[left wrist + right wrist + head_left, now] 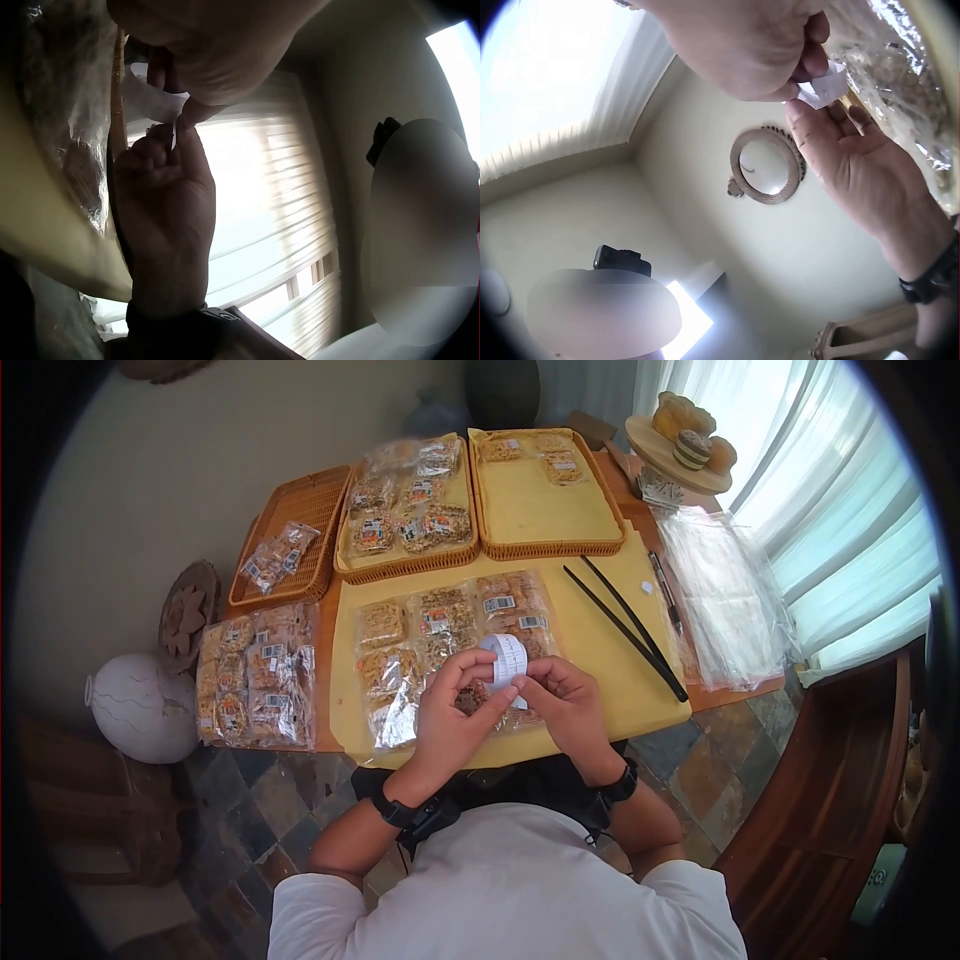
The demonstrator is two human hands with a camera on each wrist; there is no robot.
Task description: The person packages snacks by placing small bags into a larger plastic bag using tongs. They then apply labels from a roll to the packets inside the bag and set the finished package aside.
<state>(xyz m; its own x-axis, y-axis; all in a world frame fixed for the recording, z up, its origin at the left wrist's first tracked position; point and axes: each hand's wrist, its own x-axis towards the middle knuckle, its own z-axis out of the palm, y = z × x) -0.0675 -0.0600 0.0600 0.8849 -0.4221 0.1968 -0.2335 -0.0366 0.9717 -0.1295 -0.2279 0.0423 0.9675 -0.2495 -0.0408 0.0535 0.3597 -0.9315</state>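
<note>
A roll of white printed stickers is between my two hands, above the packs on the table. My left hand holds the roll from the left, thumb at its lower edge. With thumb and fingers, my right hand pinches the strip at the roll's right lower side. Both thumbs nearly meet there, and in the right wrist view the white strip curves between the hands. Below them lies a large clear bag of packaged snack pieces, several with labels; the hands hide part of it.
Black tongs and a pen lie at the right, beside stacked clear plastic bags. Wicker trays with snack packs line the back. Another filled bag is at the left edge, near a white round vase.
</note>
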